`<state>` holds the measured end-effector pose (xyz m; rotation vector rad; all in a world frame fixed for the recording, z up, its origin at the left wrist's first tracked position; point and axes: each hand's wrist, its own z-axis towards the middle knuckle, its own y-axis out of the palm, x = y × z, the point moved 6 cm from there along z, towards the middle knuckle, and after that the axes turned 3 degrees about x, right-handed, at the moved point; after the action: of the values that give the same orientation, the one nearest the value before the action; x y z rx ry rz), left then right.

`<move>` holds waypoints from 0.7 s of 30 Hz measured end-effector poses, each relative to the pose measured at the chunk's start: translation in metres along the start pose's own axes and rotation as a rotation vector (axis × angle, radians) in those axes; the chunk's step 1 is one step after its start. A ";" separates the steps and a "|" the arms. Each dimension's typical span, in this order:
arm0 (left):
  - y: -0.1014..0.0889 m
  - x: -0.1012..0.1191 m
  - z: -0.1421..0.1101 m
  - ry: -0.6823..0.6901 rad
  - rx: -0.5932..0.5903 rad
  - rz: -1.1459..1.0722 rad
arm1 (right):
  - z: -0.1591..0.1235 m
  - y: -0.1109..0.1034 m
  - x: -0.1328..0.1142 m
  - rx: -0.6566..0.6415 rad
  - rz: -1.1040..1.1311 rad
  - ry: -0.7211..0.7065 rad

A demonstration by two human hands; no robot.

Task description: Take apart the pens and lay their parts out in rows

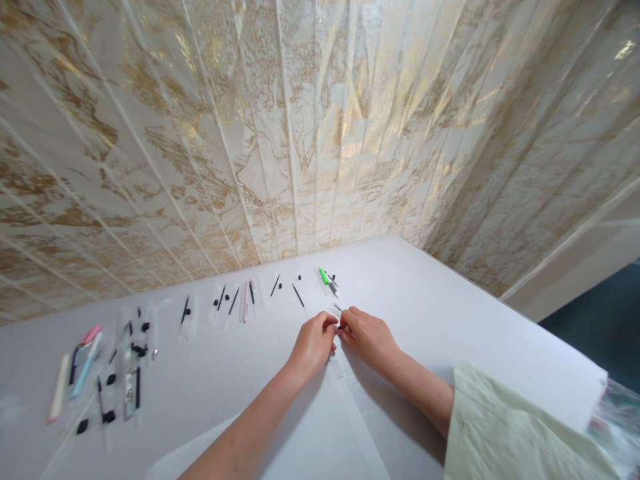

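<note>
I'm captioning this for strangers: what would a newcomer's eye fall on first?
Probably the gold-patterned wall covering, filling the upper view behind the white table. Next, the left hand and right hand, close together at a small black piece near the centre. Then the green-and-white pen lying just beyond them.

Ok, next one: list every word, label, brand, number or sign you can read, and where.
Readable text: none.
Clear pen barrel at left: possible markings, too blurred to read.
Green-and-white pen: no legible lettering.
Small black piece at the fingertips: too small to tell.
Wall covering: gold pattern, no letters visible.
</note>
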<state>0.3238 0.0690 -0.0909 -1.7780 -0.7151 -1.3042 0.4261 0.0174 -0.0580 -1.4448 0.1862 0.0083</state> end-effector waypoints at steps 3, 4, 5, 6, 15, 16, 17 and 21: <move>0.002 0.000 0.000 0.007 -0.012 -0.050 | 0.000 -0.001 0.004 0.017 -0.017 0.028; 0.003 0.000 0.000 0.012 -0.018 -0.061 | 0.000 -0.001 0.005 0.026 -0.023 0.037; 0.004 0.000 0.000 0.015 -0.025 -0.069 | 0.000 -0.002 0.006 0.034 -0.028 0.046; 0.004 0.001 -0.001 0.018 -0.034 -0.074 | 0.000 -0.002 0.007 0.042 -0.034 0.055; 0.005 0.003 -0.002 0.027 -0.086 -0.085 | 0.003 -0.005 0.012 0.093 -0.054 0.072; 0.005 0.003 -0.002 0.023 -0.083 -0.088 | 0.004 -0.004 0.013 0.096 -0.046 0.075; 0.005 0.003 -0.002 0.019 -0.081 -0.088 | 0.004 -0.004 0.014 0.098 -0.037 0.078; 0.004 0.005 -0.002 0.018 -0.068 -0.083 | 0.006 -0.003 0.015 0.095 -0.011 0.080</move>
<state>0.3276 0.0648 -0.0869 -1.8051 -0.7496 -1.4130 0.4421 0.0212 -0.0565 -1.3525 0.2413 -0.0666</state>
